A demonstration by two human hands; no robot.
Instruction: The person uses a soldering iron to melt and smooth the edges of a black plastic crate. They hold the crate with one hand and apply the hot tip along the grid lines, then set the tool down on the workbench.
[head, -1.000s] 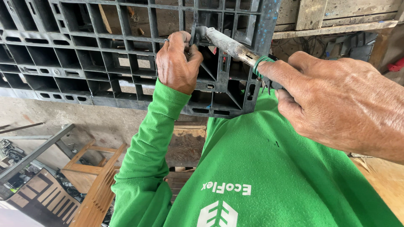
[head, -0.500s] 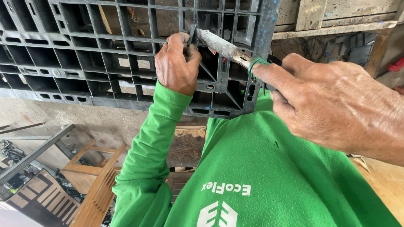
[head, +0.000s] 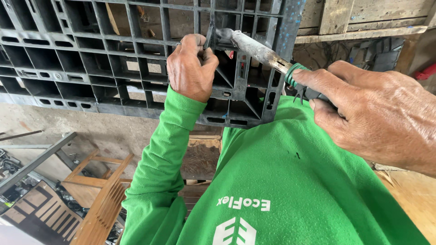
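The left hand (head: 191,68) pinches a rib of the dark grey plastic grid pallet (head: 91,59) near its right edge, steadying it, while the right hand (head: 368,113) is clamped around the green-collared, scorched metal tool (head: 259,47) pressed there.

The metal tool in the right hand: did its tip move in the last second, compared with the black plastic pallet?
Yes. The tool tip shifted slightly left and up along the pallet ribs, closer to the left hand.
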